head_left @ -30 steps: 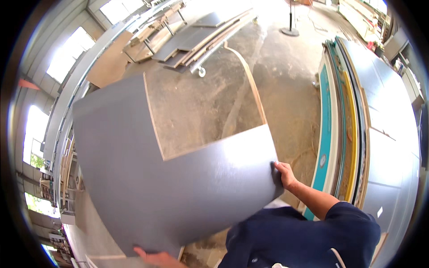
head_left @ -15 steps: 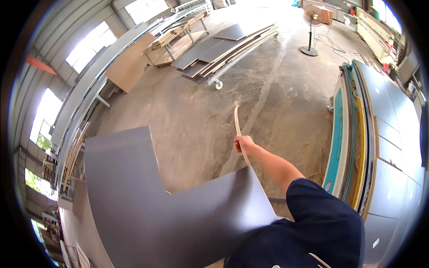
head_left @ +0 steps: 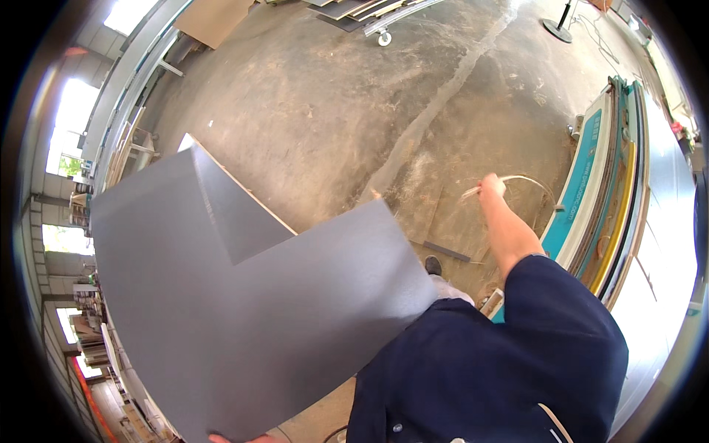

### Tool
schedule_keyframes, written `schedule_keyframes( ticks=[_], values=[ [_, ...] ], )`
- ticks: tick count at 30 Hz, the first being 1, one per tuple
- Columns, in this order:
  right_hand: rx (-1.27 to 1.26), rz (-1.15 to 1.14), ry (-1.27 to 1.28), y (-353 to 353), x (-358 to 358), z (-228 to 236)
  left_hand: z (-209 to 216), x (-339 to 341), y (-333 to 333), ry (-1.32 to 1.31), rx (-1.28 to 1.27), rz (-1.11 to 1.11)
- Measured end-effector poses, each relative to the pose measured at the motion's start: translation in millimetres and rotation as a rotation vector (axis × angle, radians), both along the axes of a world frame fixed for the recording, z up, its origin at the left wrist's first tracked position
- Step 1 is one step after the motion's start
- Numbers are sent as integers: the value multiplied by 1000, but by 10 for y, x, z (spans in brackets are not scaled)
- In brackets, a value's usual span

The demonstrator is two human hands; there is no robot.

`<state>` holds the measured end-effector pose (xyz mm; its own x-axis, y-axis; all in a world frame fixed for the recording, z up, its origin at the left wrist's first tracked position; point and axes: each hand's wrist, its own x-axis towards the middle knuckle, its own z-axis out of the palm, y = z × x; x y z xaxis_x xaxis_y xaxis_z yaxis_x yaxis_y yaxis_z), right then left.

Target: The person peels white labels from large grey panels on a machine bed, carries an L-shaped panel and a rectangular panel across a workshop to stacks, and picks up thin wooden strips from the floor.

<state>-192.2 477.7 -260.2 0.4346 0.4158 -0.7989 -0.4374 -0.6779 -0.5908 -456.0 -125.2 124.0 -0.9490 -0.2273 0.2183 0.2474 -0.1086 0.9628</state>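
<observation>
My right hand (head_left: 490, 187) is stretched out ahead and to my right, closed around a thin, pale, curling strip of edge trim (head_left: 521, 179) that loops over the concrete floor (head_left: 354, 111); my left hand (head_left: 240, 438) barely shows at the bottom edge, gripping the lower edge of a large grey L-shaped laminated panel (head_left: 244, 310); the panel lies to my left, its long axis running up and away from that nearer hand; a teal-edged machine bed (head_left: 583, 192) stands on my right.
</observation>
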Motion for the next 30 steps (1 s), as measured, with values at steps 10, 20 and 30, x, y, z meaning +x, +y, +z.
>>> schedule_keyframes(
  ticks=[10,20,30],
  values=[
    [2,1144,-671,-502,118,-558,1,266,198,-166,221,220],
    [-167,1542,422,-2552,-1720,302,-605,143,-553,-256,543,370],
    [-35,1770,199,-2790,-2212,490,-1514,208,-1659,-423,830,393]
  ],
)
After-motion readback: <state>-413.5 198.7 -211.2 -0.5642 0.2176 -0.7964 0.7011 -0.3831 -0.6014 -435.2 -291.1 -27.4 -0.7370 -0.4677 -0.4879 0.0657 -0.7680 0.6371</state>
